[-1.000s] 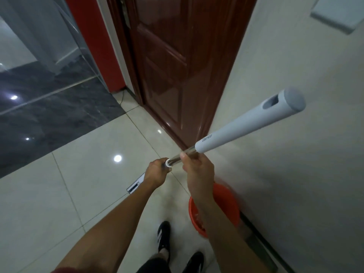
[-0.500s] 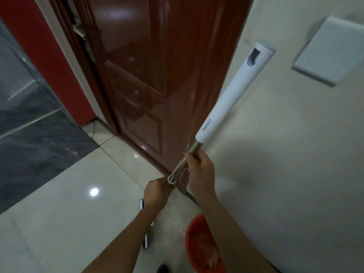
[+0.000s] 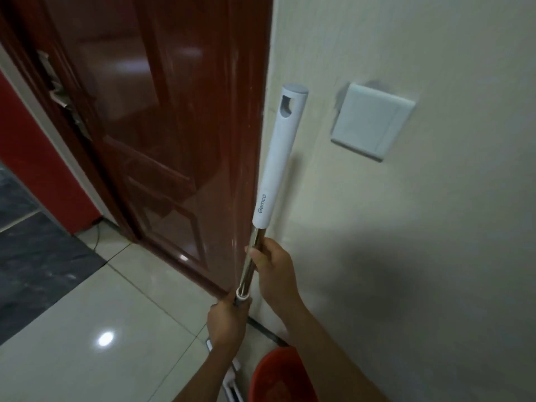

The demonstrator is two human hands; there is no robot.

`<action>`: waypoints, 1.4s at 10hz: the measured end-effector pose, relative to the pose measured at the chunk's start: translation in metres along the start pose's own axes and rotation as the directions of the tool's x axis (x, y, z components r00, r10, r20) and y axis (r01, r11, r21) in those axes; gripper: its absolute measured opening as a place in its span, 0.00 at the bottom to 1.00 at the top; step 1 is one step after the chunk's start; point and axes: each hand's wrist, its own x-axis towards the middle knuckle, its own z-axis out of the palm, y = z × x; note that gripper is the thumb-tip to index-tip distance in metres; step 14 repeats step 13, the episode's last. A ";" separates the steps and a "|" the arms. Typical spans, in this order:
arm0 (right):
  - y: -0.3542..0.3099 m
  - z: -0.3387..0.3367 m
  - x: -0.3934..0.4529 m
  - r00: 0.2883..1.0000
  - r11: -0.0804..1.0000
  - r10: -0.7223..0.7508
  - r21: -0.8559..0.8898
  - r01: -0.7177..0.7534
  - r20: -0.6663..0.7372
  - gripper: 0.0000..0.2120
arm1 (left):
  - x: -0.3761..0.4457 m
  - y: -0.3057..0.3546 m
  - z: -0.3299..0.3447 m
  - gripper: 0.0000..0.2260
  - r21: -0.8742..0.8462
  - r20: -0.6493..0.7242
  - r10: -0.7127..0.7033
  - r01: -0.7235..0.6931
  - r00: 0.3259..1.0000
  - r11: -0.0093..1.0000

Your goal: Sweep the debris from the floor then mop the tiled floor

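Pale glossy floor tiles (image 3: 95,309) fill the lower left, meeting a dark red wooden door (image 3: 162,134) and a cream wall (image 3: 406,256) that carries a white switch plate (image 3: 372,121). Beyond the doorway lies darker marbled flooring (image 3: 34,265).

Both hands hold a mop handle (image 3: 278,158), which stands almost upright close to the wall. The right hand (image 3: 272,268) is wrapped around the shiny metal shaft just below the white plastic grip. The left hand (image 3: 229,323) grips the shaft lower down, at a pale collar where two sections join. A bit of the white mop head (image 3: 230,381) shows at the bottom edge, beside the rim of a red bucket (image 3: 278,375).

No broom, dustpan or debris is visible, so sweeping appears finished, though that cannot be confirmed. The visible tiles shine, but whether they are wet is unclear. The grip at the collar suggests the handle is being adjusted or put away, so mopping is either about to begin or just ending.
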 end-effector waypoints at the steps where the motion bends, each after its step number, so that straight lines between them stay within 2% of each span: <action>1: 0.001 -0.014 0.003 0.999 0.997 -0.028 -0.066 0.026 -0.022 0.11 | -0.004 0.015 0.013 0.08 -0.026 0.039 -0.002 0.003 0.999 1.000; 2: 0.007 -0.027 0.008 0.997 0.995 -0.037 -0.094 0.031 -0.066 0.11 | -0.005 0.028 0.020 0.05 -0.093 0.100 -0.023 0.032 0.995 0.995; 3: 0.010 -0.040 0.014 0.997 0.992 -0.036 -0.126 0.026 -0.071 0.11 | -0.005 0.037 0.022 0.03 -0.137 0.156 0.016 0.005 0.988 0.991; 4: 0.011 -0.048 0.021 0.997 0.982 -0.020 -0.187 0.005 -0.074 0.11 | -0.008 0.048 0.016 0.08 -0.171 0.251 0.067 -0.024 0.966 0.985; 6: 0.009 -0.055 0.022 0.994 0.969 0.037 -0.238 -0.060 -0.099 0.09 | -0.007 0.053 0.006 0.09 -0.097 0.378 0.170 -0.144 0.910 0.985; 7: 0.005 -0.055 0.015 0.987 0.972 0.079 -0.210 -0.107 -0.141 0.09 | -0.007 0.059 -0.008 0.16 -0.064 0.396 0.159 -0.145 0.904 0.987; 8: 0.004 -0.059 0.000 0.980 0.964 0.132 -0.210 -0.162 -0.150 0.14 | -0.005 0.057 -0.020 0.22 0.010 0.417 0.140 -0.158 0.898 0.987; 9: 0.004 -0.068 -0.014 0.981 0.952 0.134 -0.257 -0.167 -0.141 0.20 | -0.013 0.057 -0.042 0.22 0.080 0.409 0.156 -0.206 0.899 0.975; 10: 0.004 -0.078 -0.028 0.991 0.923 0.098 -0.363 -0.125 -0.092 0.20 | -0.026 0.058 -0.064 0.21 0.141 0.375 0.178 -0.246 0.910 0.959; 11: 0.003 -0.087 -0.043 0.999 0.892 0.041 -0.450 -0.038 -0.002 0.17 | -0.045 0.061 -0.088 0.21 0.223 0.325 0.223 -0.304 0.919 0.926; 13: 0.003 -0.100 -0.085 0.961 0.778 -0.002 -0.603 0.175 0.276 0.16 | -0.109 0.060 -0.137 0.19 0.360 0.161 0.245 -0.288 0.956 0.888; 14: 0.003 -0.100 -0.085 0.961 0.778 -0.002 -0.603 0.175 0.276 0.16 | -0.109 0.060 -0.137 0.19 0.360 0.161 0.245 -0.288 0.956 0.888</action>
